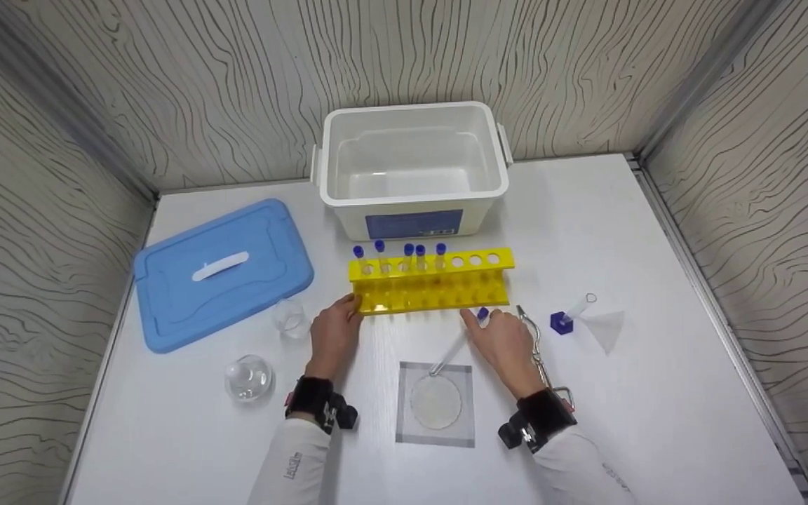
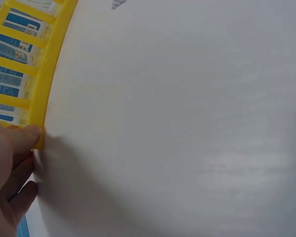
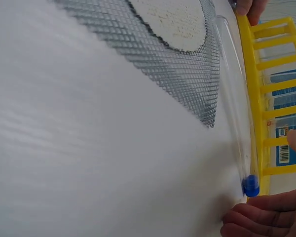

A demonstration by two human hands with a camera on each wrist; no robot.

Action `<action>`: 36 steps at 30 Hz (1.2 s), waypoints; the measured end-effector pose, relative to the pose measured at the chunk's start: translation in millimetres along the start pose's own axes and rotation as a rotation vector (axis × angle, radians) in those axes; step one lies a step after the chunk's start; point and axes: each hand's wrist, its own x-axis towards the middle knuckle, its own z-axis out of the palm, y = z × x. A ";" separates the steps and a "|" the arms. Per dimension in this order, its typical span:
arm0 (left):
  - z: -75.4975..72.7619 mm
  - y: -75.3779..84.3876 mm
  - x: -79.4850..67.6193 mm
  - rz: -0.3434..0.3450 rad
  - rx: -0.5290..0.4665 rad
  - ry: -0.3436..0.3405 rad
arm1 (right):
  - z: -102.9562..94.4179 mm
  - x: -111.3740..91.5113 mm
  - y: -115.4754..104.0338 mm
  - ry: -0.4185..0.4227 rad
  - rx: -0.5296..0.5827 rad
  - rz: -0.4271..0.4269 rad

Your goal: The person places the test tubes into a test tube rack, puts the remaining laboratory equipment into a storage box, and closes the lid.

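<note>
A yellow test tube rack (image 1: 432, 300) stands in front of the white bin, with several blue-capped tubes upright in its left and middle holes. My left hand (image 1: 334, 333) holds the rack's lower left corner, thumb on the yellow edge in the left wrist view. A loose test tube (image 1: 452, 353) with a blue cap lies slanted on the table, its round end at the wire gauze (image 1: 435, 436). Around that cap, my right hand (image 1: 506, 344) has thumb and fingers spread apart. The right wrist view shows the cap (image 3: 250, 185) just above the fingertips, with a gap to the thumb.
At the back stands a white bin (image 1: 411, 203); its blue lid (image 1: 221, 298) lies to the left. A glass beaker (image 1: 292, 320) and round flask (image 1: 248, 379) are left of my left hand. Metal tongs (image 1: 536, 344), a blue-based cylinder (image 1: 562, 322) and a funnel (image 1: 607, 330) lie on the right.
</note>
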 end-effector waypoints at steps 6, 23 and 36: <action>0.7 -1.3 -1.8 0.045 0.004 0.023 | 1.0 4.5 -5.5 -0.114 -0.019 0.077; -0.5 -0.8 -0.2 0.050 0.048 0.011 | 12.2 0.7 -8.9 -0.097 0.114 0.088; 0.5 2.3 -2.2 -0.006 0.007 0.000 | -10.7 3.5 -4.3 -0.190 0.331 0.170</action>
